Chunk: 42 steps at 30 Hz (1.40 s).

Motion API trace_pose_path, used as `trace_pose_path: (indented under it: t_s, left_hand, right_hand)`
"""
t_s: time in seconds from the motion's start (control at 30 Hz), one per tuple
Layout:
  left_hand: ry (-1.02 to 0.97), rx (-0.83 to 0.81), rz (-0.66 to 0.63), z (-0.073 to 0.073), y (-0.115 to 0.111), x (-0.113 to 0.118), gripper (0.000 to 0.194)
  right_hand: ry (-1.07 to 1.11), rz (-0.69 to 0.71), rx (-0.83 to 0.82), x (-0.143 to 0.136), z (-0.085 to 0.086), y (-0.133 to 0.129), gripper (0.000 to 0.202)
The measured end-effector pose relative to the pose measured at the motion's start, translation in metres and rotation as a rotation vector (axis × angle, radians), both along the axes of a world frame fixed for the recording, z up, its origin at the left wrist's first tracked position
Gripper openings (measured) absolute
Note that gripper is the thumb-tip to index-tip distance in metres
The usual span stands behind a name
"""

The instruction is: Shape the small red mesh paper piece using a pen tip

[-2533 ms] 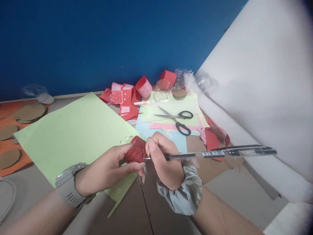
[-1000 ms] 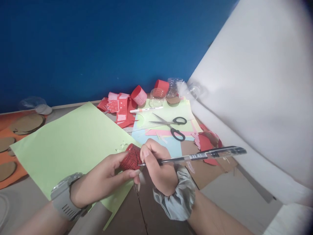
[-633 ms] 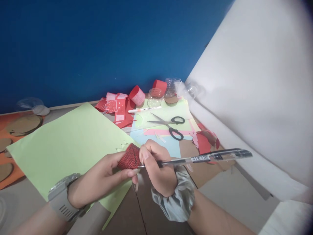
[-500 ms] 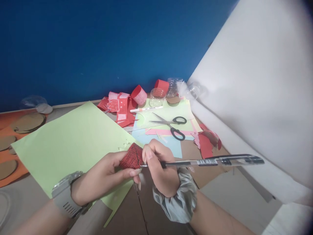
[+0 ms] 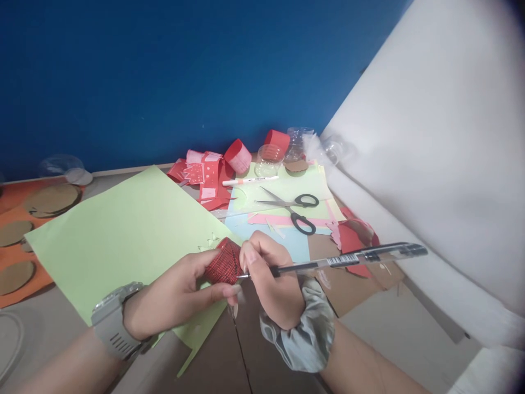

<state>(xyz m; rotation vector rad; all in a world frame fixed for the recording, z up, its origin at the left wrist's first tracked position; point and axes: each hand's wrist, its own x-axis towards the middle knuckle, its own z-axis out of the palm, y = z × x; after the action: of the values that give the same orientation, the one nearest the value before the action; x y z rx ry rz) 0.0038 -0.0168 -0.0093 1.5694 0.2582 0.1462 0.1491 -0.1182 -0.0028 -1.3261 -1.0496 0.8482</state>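
My left hand (image 5: pixel 184 290) grips a small red paper roll (image 5: pixel 223 264) covered with a black crosshatch of lines, its open end tilted up and away from me. A black-and-clear pen (image 5: pixel 342 259) is pinched in my right hand (image 5: pixel 273 276), its metal tip against the lower right side of the roll. The fingers of my right hand also rest close to the roll's right edge. Under my left hand lies a large light green paper sheet (image 5: pixel 118 235) with a jagged cut near the roll. My left wrist wears a grey watch, my right a grey-green scrunchie.
Black-handled scissors (image 5: pixel 301 210) lie partly open on stacked coloured paper (image 5: pixel 283 249). A white marker (image 5: pixel 250 180), red paper cutouts (image 5: pixel 207 178) and clear plastic cups (image 5: pixel 268 161) are behind. Cardboard discs (image 5: pixel 53 201) sit on orange paper at left. A blue wall stands at the back.
The roll has turned slightly in my left hand, showing more of its open end. The pen's back end has swung a little left and up. The whole view has shifted slightly.
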Motion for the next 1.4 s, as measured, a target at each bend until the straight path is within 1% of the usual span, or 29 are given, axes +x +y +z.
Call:
trace_pose_path:
  t_s: [0.2,0.33,0.73,0.97,1.13,1.4]
  left_hand:
    - [-0.01,-0.008,-0.011,0.0009,-0.0003,0.0009,0.013]
    - [-0.002,-0.001,-0.016,0.0027,-0.0001,0.0009,0.015]
    - [-0.006,0.008,-0.018,0.0025,0.001,0.0015,0.017]
    - [-0.007,0.025,-0.013,0.0045,0.0006,0.0003,0.017]
    - [-0.017,0.014,-0.017,0.0026,0.0014,0.0019,0.016]
    - [-0.033,0.005,-0.021,0.0022,0.0006,0.0019,0.016]
  right_hand:
    - [-0.018,0.001,-0.024,0.0007,0.0001,-0.0008,0.024]
    - [-0.009,0.029,-0.006,0.0004,0.0015,0.0001,0.026]
    - [-0.023,0.018,0.048,0.0003,0.0013,0.002,0.026]
    - [-0.018,0.0,0.021,-0.0005,-0.002,0.0006,0.027]
    - [-0.006,0.01,0.001,-0.0001,-0.0015,0.0001,0.027]
    - [-0.026,0.003,0.03,-0.0003,-0.0018,0.0011,0.025]
